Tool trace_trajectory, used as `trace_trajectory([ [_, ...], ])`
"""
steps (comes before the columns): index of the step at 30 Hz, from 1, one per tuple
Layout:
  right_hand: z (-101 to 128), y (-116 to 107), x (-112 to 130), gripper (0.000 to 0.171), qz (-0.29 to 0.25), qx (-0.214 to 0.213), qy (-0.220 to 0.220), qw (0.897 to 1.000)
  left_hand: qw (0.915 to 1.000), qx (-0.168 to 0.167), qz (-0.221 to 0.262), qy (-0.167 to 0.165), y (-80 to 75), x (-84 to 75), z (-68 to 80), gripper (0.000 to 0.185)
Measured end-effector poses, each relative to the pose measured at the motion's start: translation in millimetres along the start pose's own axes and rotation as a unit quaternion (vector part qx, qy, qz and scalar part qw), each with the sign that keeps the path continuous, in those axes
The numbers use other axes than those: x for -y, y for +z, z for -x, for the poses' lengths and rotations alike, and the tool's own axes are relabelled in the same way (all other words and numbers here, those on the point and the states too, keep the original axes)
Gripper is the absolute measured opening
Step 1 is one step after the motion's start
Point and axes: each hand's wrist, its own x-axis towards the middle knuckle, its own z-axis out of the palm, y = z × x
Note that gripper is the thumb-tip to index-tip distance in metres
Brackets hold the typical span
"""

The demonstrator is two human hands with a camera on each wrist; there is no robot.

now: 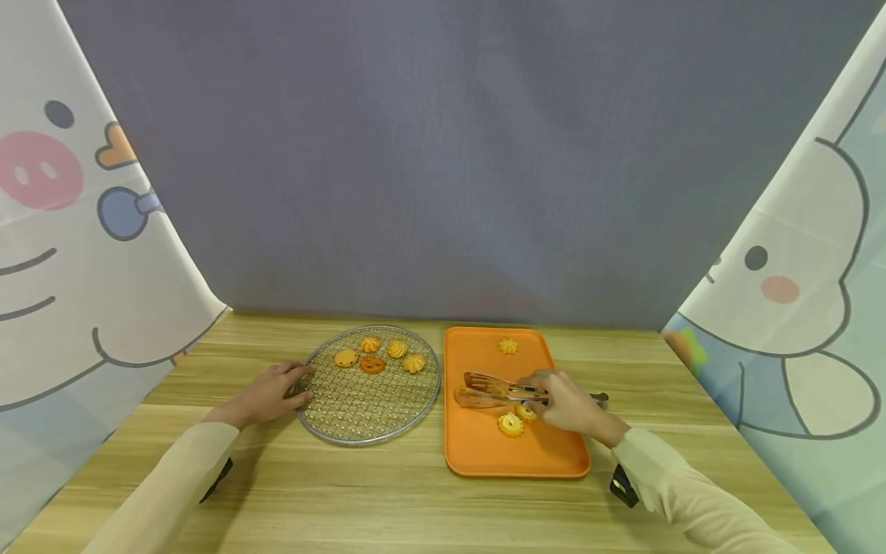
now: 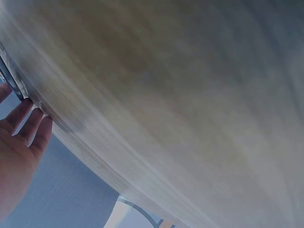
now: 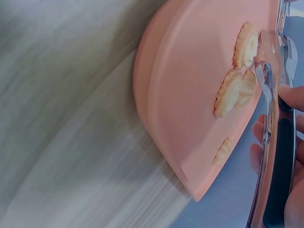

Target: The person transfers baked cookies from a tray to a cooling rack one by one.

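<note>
right hand [image 1: 569, 402] curls round the metal tongs [image 1: 493, 391], holding them low over the orange tray [image 1: 477, 450] just beside two ridged cookies [image 1: 511, 424], while the left hand [image 1: 268, 394] rests with relaxed fingers against the rim of the round wire rack [image 1: 367, 419]. five more cookies sit on that mesh. pale wooden desk [image 1: 388, 500], grey backdrop, cartoon curtains either side.

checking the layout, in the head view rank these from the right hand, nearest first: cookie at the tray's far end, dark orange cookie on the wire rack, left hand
1. Cookie at the tray's far end, just beyond the right hand.
2. Dark orange cookie, on the wire rack to the left.
3. Left hand, at the rack's left rim.
</note>
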Motion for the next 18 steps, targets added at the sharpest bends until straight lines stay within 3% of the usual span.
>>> trace_trajectory([
  [18, -0.4, 0.9, -2.1, 0.030, 0.012, -0.009, 0.006, 1.000, 1.0000, -0.007, -0.001, -0.001, 1.8, 0.5, 0.2, 0.044],
])
